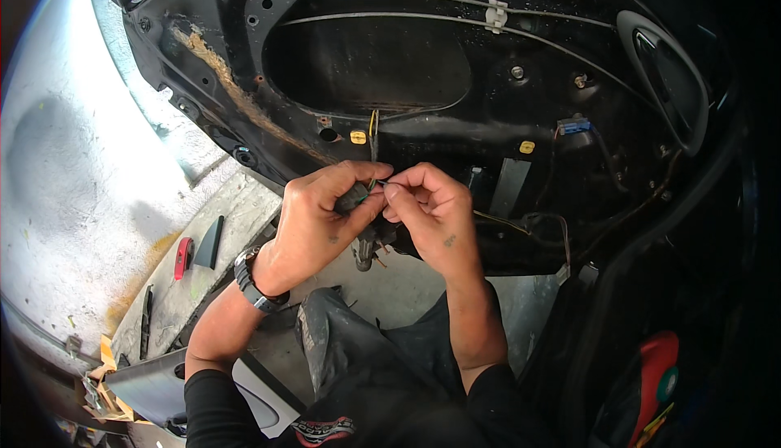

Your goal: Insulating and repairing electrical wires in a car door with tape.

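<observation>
Both of my hands meet at a wire bundle (374, 137) that hangs out of a bare black car door shell (423, 143). My left hand (319, 200) is closed, with thumb and fingers pinching the thin wires. A dark object (352, 198), perhaps tape or a connector, is partly hidden in its palm. My right hand (435, 216) pinches a thin dark wire end with thumb and forefinger, close to the left fingertips. Just below the hands hangs a dark plug-like part (366, 251) with short wire ends; its upper side is hidden.
On the left, a worn board (175, 285) holds a red-handled tool (184, 258) and a dark wedge-shaped piece (210, 243). A blue connector (574, 126) and a door handle (663, 82) are on the right. Rods (455, 17) cross the door's top. A red object (655, 375) lies lower right.
</observation>
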